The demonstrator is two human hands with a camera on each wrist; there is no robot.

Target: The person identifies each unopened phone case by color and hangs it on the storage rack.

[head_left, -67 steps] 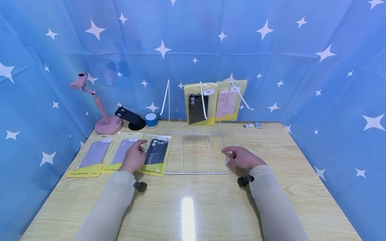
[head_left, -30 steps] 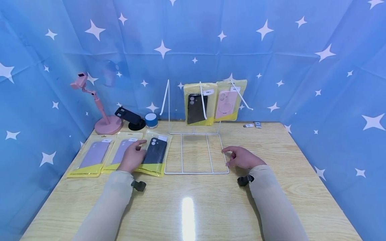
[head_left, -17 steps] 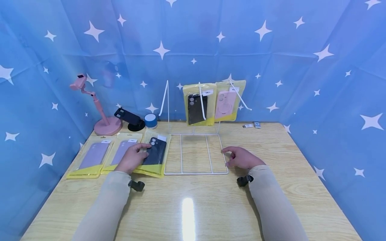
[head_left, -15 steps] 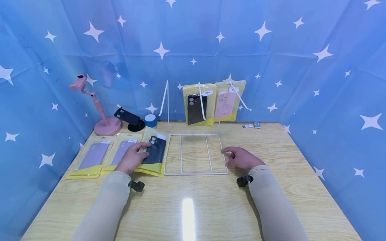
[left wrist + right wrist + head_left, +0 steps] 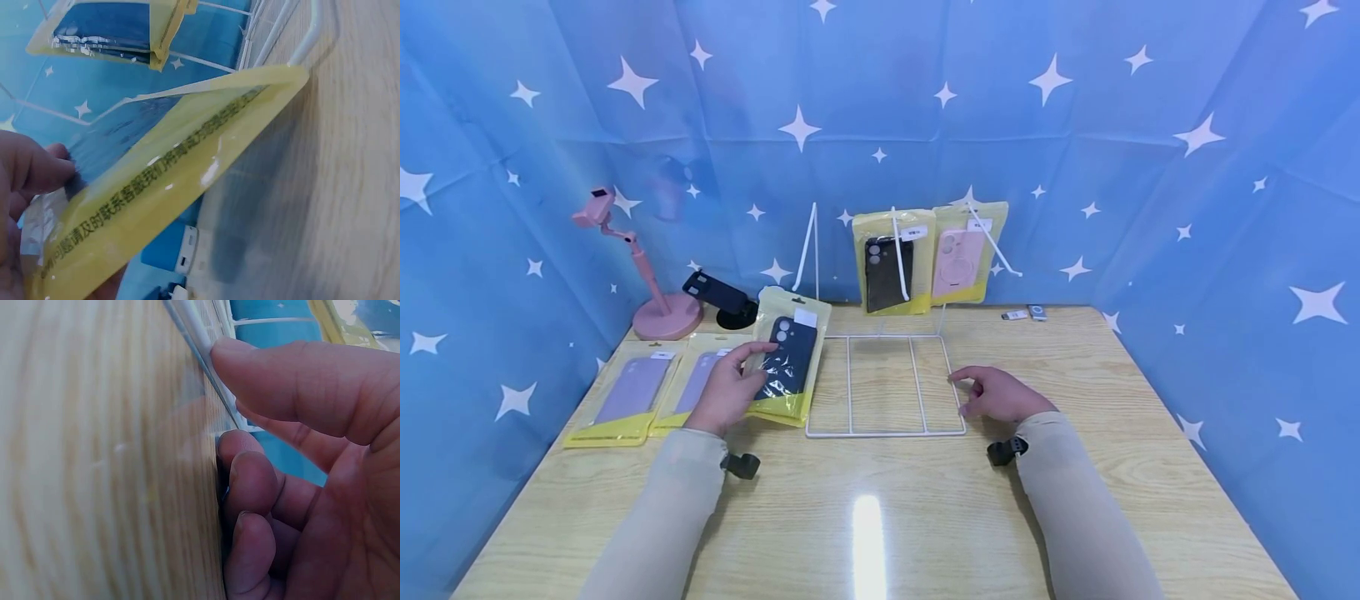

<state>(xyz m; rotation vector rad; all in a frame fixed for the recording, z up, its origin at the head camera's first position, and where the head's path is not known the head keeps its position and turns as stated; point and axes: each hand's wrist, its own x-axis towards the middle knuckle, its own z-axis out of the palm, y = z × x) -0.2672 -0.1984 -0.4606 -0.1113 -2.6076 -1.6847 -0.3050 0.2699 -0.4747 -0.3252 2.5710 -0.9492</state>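
My left hand [image 5: 726, 392] pinches the left side of a bagged dark phone case [image 5: 790, 358], its fingers over the front. The bag is tilted, its top raised and the hang hole uppermost. In the left wrist view the bag's yellow printed lower band [image 5: 156, 181] slants above the tabletop, one corner near the white wire. My right hand [image 5: 1003, 394] holds the right side of the white wire display rack [image 5: 887, 434], thumb and index finger at the base wire [image 5: 200, 350]. From the rack's hooks hang a bagged black phone case [image 5: 887, 279] and a bagged pink one [image 5: 958, 260].
Two bagged purple phone cases [image 5: 634, 390] lie at the left. Behind them stand a pink phone stand [image 5: 668, 315], a black phone case on a small stand [image 5: 721, 292] and a partly hidden blue cylinder. Two small devices [image 5: 1037, 312] lie at the back right.
My left hand has shifted its fingers onto the bagged dark phone case, and the bag has come up off the table and away from me. The right hand stays at the rack.
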